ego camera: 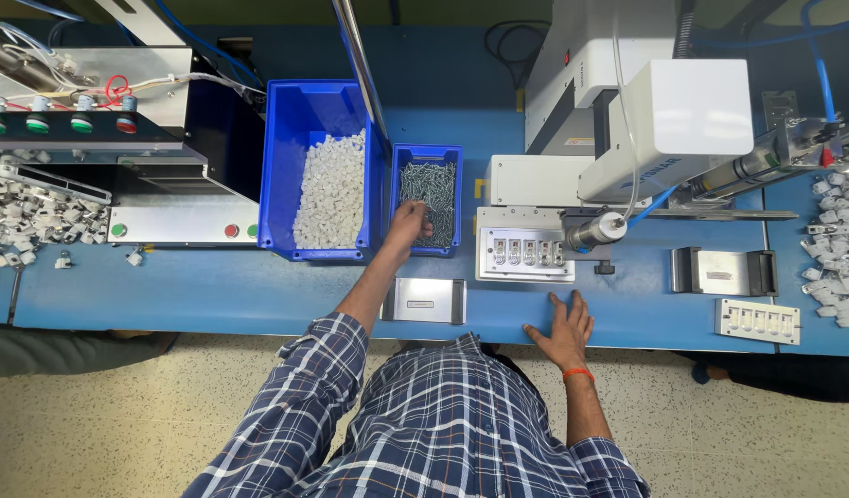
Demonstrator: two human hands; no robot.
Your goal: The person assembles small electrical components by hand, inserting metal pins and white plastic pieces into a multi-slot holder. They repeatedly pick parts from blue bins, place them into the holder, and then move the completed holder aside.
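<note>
Nearest me, my right hand (563, 327) lies flat and open on the blue table (212, 295), holding nothing, just near of the white fixture plate (524, 254). My left hand (409, 224) reaches far into the small blue bin (427, 198), fingers curled down among the metal screws (433, 184); I cannot tell if it grips any. Left of it stands the large blue bin (318, 166) of white plastic parts (332, 194).

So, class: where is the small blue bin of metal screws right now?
In the head view, the small blue bin of screws sits left of centre on the blue table, between the large blue bin of white parts and the white machine; the left hand reaches in.
</note>
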